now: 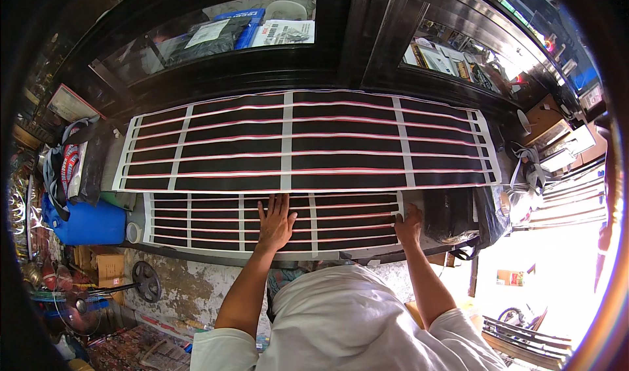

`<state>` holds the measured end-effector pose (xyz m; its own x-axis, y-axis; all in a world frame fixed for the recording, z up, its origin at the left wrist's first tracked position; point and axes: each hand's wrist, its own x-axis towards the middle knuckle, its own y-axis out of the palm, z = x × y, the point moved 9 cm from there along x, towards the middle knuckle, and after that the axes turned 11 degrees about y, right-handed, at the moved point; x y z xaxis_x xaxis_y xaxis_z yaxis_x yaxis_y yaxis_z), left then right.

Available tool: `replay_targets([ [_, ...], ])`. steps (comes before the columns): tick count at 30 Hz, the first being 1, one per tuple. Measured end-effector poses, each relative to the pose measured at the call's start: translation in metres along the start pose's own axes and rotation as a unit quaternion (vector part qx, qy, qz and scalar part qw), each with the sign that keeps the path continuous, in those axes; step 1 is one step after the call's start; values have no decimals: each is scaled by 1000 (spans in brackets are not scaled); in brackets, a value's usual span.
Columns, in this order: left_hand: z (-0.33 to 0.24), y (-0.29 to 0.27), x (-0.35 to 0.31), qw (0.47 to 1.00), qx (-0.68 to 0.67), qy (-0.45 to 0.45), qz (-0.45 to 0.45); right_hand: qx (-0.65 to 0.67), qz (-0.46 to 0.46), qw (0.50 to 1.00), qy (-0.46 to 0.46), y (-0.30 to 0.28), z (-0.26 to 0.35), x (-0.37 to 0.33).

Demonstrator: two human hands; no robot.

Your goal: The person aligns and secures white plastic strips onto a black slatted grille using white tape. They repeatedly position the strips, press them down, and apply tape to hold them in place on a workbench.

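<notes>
Sheet of smaller size (216,223), black with pale and pinkish stripes, lies in the head view along the near side of the larger sheet (344,145). Left hand (278,223) rests spread and flat on it, grasping nothing, its fingertips close to the near edge of the larger sheet. Right hand (409,225), below the right part of the larger sheet, has bent fingers at the smaller one's end; whether they pinch it or only touch, I cannot tell. Black package (452,217) sits below the larger sheet's right end, blue container (88,223) below its left end. I judge the smaller sheet to be light, thin and flexible, perhaps slippery, and easily creased; the pale end borders seem the best place for holding, with a flat palm supporting the middle.
</notes>
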<state>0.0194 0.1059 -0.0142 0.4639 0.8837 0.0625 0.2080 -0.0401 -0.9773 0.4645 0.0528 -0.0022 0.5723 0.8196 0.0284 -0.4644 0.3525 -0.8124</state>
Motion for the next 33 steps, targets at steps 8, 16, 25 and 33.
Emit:
replay_targets([
  [8, 94, -75, -119, 909, -55, -286, -297, -31, 61, 988, 141, 6, -55, -4],
  [16, 232, 7, -293, 491, -419, -588, -487, 53, 62, 980, 181, 11, -80, -4],
  [25, 269, 39, -310, 314, -608, -598, -417, 20, 92, 961, 262, 8, -92, -8],
  [33, 229, 47, -289, 364, -598, -613, -367, 130, 68, 952, 268, 4, -119, -32],
])
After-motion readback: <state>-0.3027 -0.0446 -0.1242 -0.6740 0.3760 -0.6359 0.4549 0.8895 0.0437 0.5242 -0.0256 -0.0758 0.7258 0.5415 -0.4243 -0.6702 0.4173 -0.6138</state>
